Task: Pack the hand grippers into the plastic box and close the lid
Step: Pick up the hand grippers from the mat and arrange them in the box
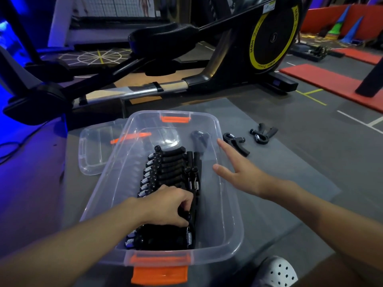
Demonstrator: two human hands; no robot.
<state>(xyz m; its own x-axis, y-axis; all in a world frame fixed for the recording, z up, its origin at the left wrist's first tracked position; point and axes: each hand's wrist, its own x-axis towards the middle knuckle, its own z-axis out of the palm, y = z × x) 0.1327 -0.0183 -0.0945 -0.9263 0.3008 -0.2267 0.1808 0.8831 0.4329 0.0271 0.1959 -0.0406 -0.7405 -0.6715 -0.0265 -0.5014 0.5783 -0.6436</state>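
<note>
A clear plastic box [224,206] with orange latches stands on a grey mat. Inside it lies a row of several black hand grippers [165,166] with metal springs. My left hand [170,206] is down in the box, its fingers closed on a gripper handle in that row. My right hand [236,164] hovers over the box's right rim, fingers spread and holding nothing. Just beyond its fingertips a black hand gripper [236,142] lies on the mat, and another hand gripper [262,134] lies further right. A third hand gripper [200,137] shows through the box's far right wall.
The clear lid [93,150] lies flat to the left of the box. A black elliptical trainer [186,59] stands just behind the mat. Red mats [331,83] lie at the right. A white perforated shoe [277,272] is at the bottom right.
</note>
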